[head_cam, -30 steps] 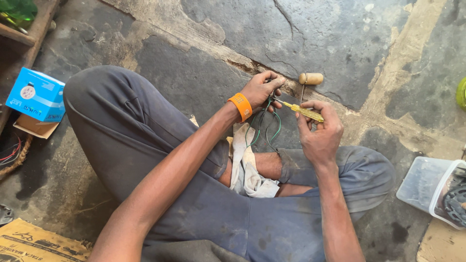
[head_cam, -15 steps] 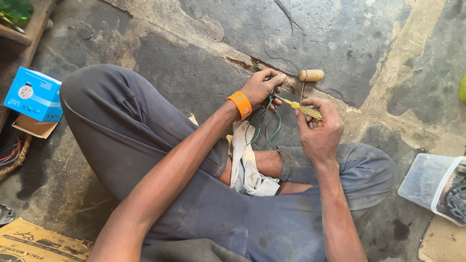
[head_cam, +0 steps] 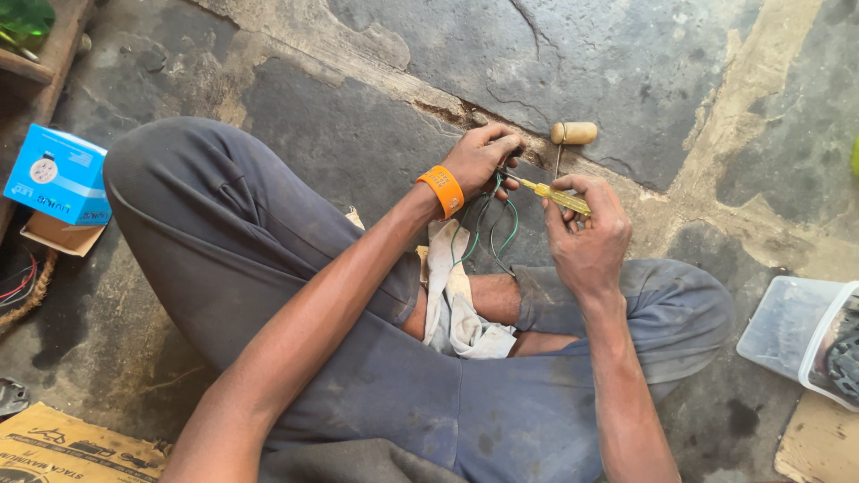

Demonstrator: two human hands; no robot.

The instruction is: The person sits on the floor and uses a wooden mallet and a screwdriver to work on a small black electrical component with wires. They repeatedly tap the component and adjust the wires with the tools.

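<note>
I see my left hand [head_cam: 479, 159] pinching a small part with green wires [head_cam: 488, 224]; my right hand [head_cam: 586, 228] grips a yellow screwdriver [head_cam: 553, 193] at it; I judge a screw is being worked, so the tip must stay seated.

The person wears loose, dusty blue-grey trousers [head_cam: 268, 259] with creased, dirt-marked legs, a broad orange wristband [head_cam: 443, 190] on the left wrist, and no sleeves over either forearm, both hands and arms being bare.
</note>
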